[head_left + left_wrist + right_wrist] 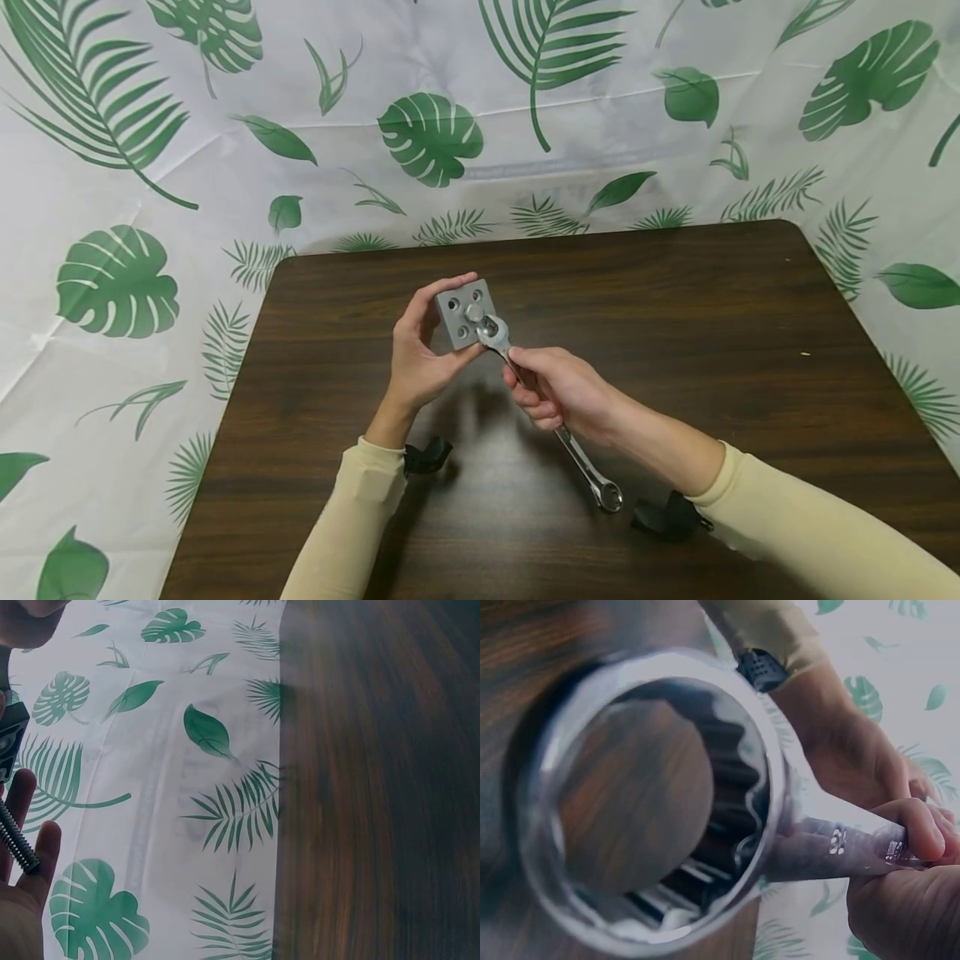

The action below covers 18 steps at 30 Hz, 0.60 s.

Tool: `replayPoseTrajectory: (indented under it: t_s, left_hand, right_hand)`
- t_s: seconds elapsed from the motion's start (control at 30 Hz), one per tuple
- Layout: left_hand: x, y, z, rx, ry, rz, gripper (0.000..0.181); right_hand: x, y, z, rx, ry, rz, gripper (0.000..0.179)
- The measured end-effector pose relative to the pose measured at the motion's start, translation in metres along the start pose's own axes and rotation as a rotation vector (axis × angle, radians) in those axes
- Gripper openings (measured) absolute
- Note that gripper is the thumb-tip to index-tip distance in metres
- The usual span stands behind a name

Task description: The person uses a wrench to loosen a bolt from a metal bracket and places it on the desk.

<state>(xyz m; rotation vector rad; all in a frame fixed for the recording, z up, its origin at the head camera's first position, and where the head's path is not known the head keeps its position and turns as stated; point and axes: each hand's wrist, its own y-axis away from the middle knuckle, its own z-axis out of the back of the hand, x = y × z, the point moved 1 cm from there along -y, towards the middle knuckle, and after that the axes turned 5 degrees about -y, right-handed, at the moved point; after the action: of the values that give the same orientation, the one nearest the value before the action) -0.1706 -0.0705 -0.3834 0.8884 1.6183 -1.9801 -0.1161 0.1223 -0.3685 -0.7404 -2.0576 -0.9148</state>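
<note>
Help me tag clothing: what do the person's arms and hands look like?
The left sleeve and right sleeve are plain pale yellow. A black device shows at the left wrist, another at the right. The left hand and right hand are ungloved.

Marks on the wrench (802,851) too blurred to read

In the right wrist view, two pale marks stand on the wrench's shank. The larger mark (838,841), nearer the ring end (540,802), appears to be a pair of characters, but blur hides their value. The smaller mark (894,850), farther along, is a tight cluster, equally illegible. In the head view, a faint bluish band (551,169) crosses the leaf-printed cloth (247,192); whether it is lettering cannot be told.
</note>
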Motion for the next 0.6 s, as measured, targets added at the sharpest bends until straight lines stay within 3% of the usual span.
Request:
replayPoseTrajectory:
  t_s: [0.6]
  left_hand:
    - [0.0,-0.001,-0.005,-0.051,-0.035,-0.02,0.066]
  right_hand:
    - [-0.005,-0.006,-0.018,-0.001,-0.118,0.047,0.035]
